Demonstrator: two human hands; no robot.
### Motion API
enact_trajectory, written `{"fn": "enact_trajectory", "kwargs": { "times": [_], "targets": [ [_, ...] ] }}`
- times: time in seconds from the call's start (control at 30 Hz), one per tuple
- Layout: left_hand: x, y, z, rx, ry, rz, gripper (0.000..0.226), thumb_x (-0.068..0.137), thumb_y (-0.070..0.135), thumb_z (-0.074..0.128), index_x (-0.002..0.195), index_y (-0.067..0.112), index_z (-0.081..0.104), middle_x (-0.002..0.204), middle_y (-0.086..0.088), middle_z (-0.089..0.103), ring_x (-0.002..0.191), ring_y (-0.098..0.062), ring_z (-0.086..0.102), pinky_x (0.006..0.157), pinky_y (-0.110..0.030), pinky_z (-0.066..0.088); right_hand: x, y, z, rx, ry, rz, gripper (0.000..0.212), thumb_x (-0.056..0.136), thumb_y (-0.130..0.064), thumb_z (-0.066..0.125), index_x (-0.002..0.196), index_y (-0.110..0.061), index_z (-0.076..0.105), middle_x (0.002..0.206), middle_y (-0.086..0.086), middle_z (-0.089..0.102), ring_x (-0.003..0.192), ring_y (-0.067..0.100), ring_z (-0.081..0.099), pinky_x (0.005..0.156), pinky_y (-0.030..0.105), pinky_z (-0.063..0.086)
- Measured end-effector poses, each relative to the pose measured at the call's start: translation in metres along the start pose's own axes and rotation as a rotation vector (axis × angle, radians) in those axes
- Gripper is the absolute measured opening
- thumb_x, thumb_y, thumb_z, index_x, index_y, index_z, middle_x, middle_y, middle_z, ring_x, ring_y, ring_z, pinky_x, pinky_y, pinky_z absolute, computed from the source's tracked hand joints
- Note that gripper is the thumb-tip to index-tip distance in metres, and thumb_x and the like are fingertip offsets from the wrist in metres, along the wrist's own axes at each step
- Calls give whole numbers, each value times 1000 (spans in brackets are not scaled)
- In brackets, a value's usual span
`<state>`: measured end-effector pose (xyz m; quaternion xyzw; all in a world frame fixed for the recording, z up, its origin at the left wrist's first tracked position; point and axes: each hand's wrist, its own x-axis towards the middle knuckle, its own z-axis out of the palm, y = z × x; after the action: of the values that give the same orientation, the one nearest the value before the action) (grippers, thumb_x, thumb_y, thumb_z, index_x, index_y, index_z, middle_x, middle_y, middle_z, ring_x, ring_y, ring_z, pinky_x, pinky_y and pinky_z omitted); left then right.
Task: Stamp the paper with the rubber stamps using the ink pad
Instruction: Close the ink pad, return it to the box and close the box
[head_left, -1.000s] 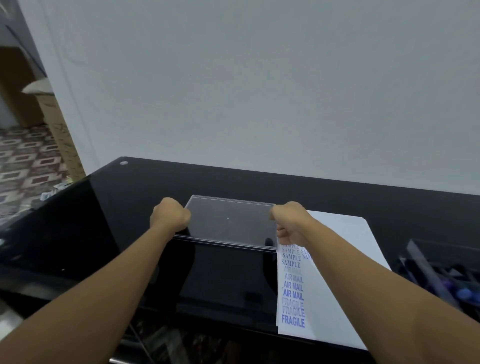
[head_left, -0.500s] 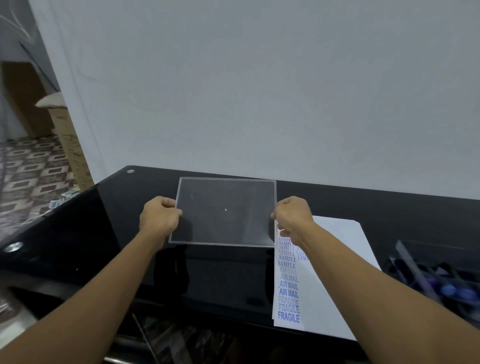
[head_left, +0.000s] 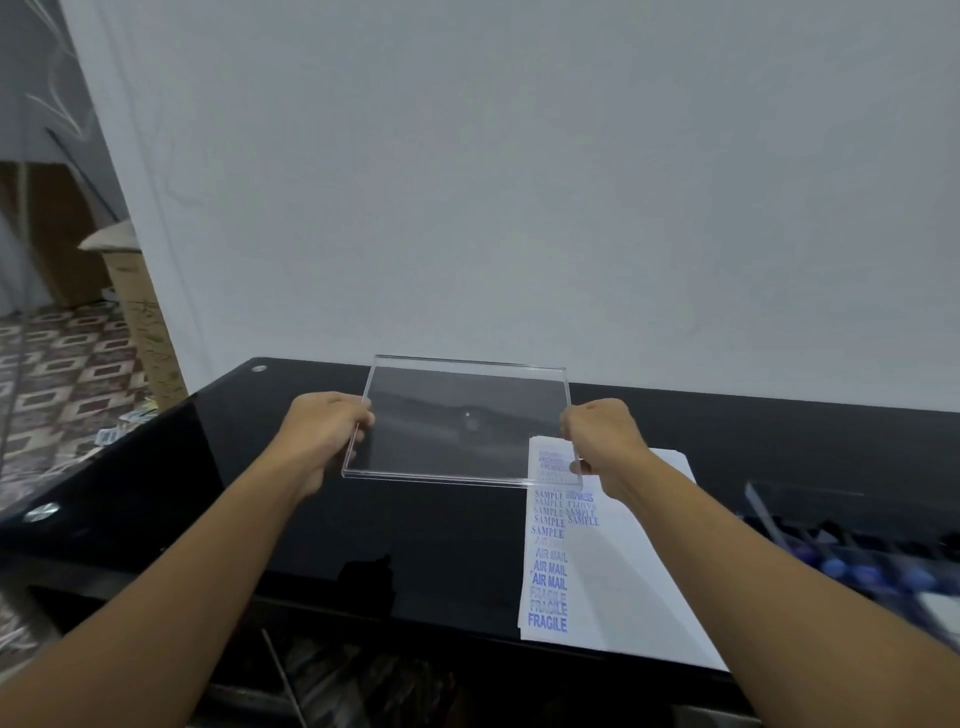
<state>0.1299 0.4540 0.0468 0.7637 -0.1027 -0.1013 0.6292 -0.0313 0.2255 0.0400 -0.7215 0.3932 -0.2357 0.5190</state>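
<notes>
Gripping a clear, rectangular plastic lid: left hand, right hand.

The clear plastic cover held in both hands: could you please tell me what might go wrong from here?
1. The left hand and right hand grip the clear plastic cover only at its side edges, above the glossy black table; it could slip and drop.
2. Its near right corner overlaps the stamped paper in view; set down there, it might smear the blue prints if the ink is wet, which I cannot tell.
</notes>
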Motion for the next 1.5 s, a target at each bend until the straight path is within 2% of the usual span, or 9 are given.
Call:
{"fn": "enact_trajectory", "kwargs": {
  "times": [0.3, 0.53, 0.67, 0.77, 0.87, 0.97, 1.03, 1.3, 1.5],
  "targets": [
    [-53, 28, 45, 23, -58, 78, 7, 85, 1, 64, 84, 3, 71, 74, -13, 64, 63, -19, 54, 57, -30, 46, -10, 15, -66, 11, 92, 26, 20, 92, -16, 49, 91, -2, 65, 82, 7, 62, 57, 24, 52, 62, 37, 47],
    [-109, 34, 120, 38, -166, 138, 18, 91, 3, 55, 93, 18, 64, 77, -6, 67, 63, -15, 56, 58, -30, 49, -34, 41, -155, -220, 229, -97, 20, 82, -8, 41, 66, -11, 52, 62, 17, 57, 59, 20, 43, 54, 30, 39],
    [-135, 38, 163, 24, -245, 144, 15, 91, 9, 52, 91, 16, 65, 85, -8, 68, 71, -19, 59, 65, -35, 51, -50, 54, -206, -265, 322, -113, 21, 88, -12, 47, 78, -5, 64, 72, 11, 69, 59, 22, 57, 56, 27, 43],
    [-155, 44, 198, 5, -269, 171, 16, 90, 10, 50, 94, 7, 65, 85, -6, 64, 74, -21, 54, 66, -36, 47, -48, 67, -244, -218, 414, -74, 20, 86, -15, 50, 85, -15, 70, 72, 5, 71, 58, 23, 62, 56, 26, 44],
    [-178, 50, 235, 11, -315, 193, 15, 89, 9, 47, 81, 7, 60, 72, 0, 55, 66, -19, 47, 57, -29, 43, -46, 85, -287, -134, 517, -40, 21, 81, -16, 54, 80, -13, 74, 69, 4, 72, 59, 27, 65, 60, 34, 52],
    [-201, 54, 263, 72, -343, 216, 22, 89, 8, 46, 69, 15, 48, 61, 4, 44, 54, -14, 39, 42, -19, 30, -50, 99, -322, -129, 573, 26, 21, 72, -12, 53, 68, -3, 72, 55, 8, 65, 51, 26, 56, 55, 34, 46],
    [-214, 53, 281, 115, -368, 223, 22, 89, 7, 44, 68, 15, 44, 59, 5, 42, 51, -13, 36, 44, -20, 27, -56, 106, -340, -112, 623, 80, 17, 68, -10, 56, 57, 1, 63, 49, 14, 56, 49, 27, 51, 54, 34, 42],
    [-236, 34, 328, 189, -354, 199, 25, 89, 8, 44, 66, 19, 46, 64, 1, 50, 59, -17, 45, 52, -26, 31, -54, 141, -372, -69, 632, 206, 16, 67, -1, 55, 52, -6, 55, 51, 13, 50, 44, 22, 43, 50, 31, 35],
    [-228, 21, 347, 233, -273, 187, 18, 84, 21, 43, 71, 23, 54, 91, -9, 64, 94, -33, 59, 62, -34, 39, -55, 142, -362, -16, 581, 258, 19, 45, -1, 56, 28, -7, 51, 50, 10, 44, 48, 23, 39, 46, 31, 33]
  ]
}}
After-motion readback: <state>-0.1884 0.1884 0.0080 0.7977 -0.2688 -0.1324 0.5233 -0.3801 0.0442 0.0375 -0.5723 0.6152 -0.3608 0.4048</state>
